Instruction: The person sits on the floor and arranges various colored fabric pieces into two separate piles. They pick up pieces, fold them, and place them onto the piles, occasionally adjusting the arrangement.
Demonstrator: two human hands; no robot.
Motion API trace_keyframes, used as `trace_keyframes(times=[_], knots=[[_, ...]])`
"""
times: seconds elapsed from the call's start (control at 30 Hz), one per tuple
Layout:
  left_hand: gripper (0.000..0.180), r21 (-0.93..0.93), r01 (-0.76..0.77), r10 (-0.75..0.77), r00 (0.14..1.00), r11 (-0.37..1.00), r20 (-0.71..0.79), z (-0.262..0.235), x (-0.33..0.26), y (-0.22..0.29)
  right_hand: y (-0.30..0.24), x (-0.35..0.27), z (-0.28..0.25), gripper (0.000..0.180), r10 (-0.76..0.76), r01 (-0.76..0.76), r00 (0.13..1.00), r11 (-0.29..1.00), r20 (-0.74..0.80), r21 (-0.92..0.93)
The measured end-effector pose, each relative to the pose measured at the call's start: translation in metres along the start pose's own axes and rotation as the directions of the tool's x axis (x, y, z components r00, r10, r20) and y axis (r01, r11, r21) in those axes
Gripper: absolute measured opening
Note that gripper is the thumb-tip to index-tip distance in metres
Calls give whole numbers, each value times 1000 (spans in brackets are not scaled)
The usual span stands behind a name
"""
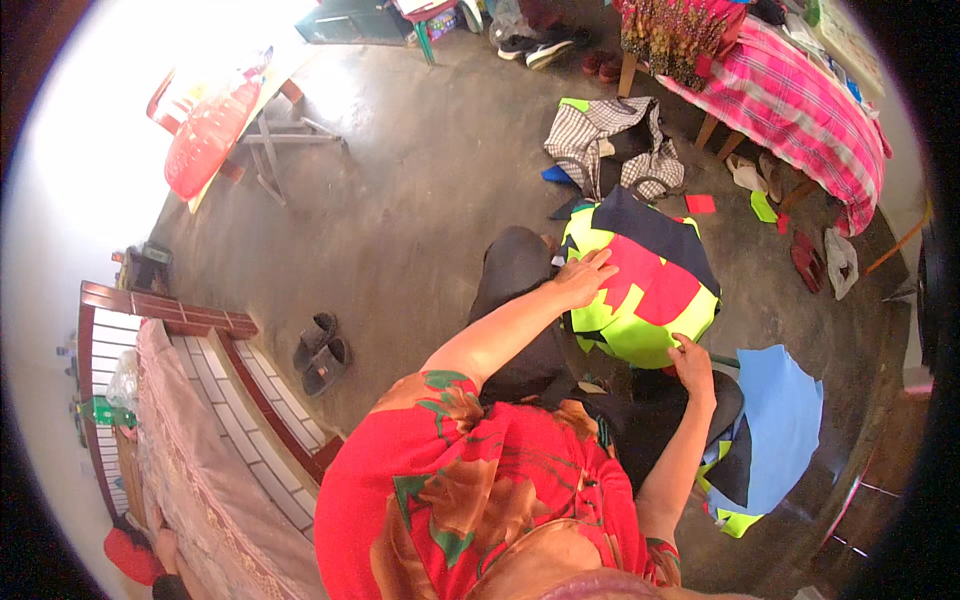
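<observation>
Across my lap and knees lies a patchwork cloth (648, 280) in neon yellow, red and dark navy. My left hand (585, 279) rests on its left part, fingers stretched out over the yellow and red. The near right edge of the cloth is pinched between the fingers of my right hand (692, 364). Beside my right knee is a light blue cloth piece (775, 425), with navy and yellow pieces partly under it. Just beyond the patchwork, a checked grey-and-white cloth (595, 130) lies crumpled on the floor.
Small red (701, 204) and yellow scraps (763, 207) lie on the floor. Shoes (806, 262) stand by a bench with a pink plaid cover (775, 110). Dark slippers (321, 355) are to the left. Another person's hand (166, 550) shows at lower left, by a bed (180, 440).
</observation>
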State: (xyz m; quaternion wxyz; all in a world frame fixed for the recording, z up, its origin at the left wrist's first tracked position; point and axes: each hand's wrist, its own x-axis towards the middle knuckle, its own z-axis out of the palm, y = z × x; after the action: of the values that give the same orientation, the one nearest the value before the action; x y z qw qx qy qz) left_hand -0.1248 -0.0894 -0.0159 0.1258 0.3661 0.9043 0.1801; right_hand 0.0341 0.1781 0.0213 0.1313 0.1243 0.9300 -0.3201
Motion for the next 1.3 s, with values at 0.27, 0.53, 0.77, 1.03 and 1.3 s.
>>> trace_keyframes(times=[0.27, 0.53, 0.77, 1.03, 1.3], knots=[[66, 2, 64, -64, 997, 998, 42, 5, 5, 3, 15, 12, 4, 36, 7, -7, 999, 1000, 32, -10], [58, -17, 35, -34, 999, 999, 20, 4, 3, 3, 9, 9, 2, 38, 4, -3, 999, 1000, 47, -31], [56, -1, 44, -44, 999, 999, -4, 5, -1, 4, 15, 8, 4, 38, 4, -2, 997, 1000, 74, -31], [57, -632, 260, -293, 955, 730, 54, 8, 10, 1, 3, 3, 5, 40, -27, 27, 1000, 992, 8, -124], [63, -92, -96, 94, 995, 991, -29, -1, 8, -8, 4, 1, 10, 35, -48, 32, 990, 992, -131, -118]])
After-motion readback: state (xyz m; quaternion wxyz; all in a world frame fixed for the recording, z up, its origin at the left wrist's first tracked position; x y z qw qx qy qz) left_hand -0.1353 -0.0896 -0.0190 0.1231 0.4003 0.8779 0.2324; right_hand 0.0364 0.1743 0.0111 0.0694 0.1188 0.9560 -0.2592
